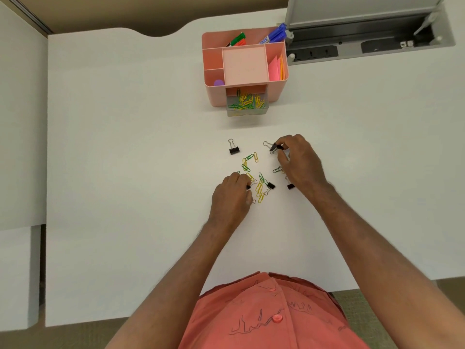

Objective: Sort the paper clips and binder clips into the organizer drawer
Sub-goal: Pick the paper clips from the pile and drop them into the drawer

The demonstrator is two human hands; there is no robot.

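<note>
While your hands work at the loose pile, the pink organizer (pixel 245 69) stands at the far side of the bench (pixel 125 172), right of centre, with its clear drawer (pixel 247 103) pulled out toward you. That drawer holds a tangle of yellow and green paper clips. Up top, the far compartment carries markers (pixel 274 36), green and red at the left, blue at the right; the right slot holds pink and orange paper slips (pixel 276 68), and a purple ball (pixel 219 83) sits in the near left cell.

Your loose paper clips (pixel 254 175) lie scattered between your hands, thin wire loops in yellow and green, some overlapping. Black binder clips with silver wire handles lie around them: one (pixel 233 148) alone at the far left of the pile, one (pixel 270 185) near the middle, and one (pixel 290 185) partly under your right wrist.

Your right hand (pixel 299 162) has a narrow grip, fingers and thumb pinching a binder clip (pixel 275 147) at the far right of the pile. Your left hand (pixel 231 195) rests curled on the bench at the pile's near left; something dark shows at its fingertips, but you cannot tell what the grip holds.

Bare white surface runs between the pile and the drawer, and wide to the left. A grey cable hatch (pixel 364 39) lies open at the far right.
</note>
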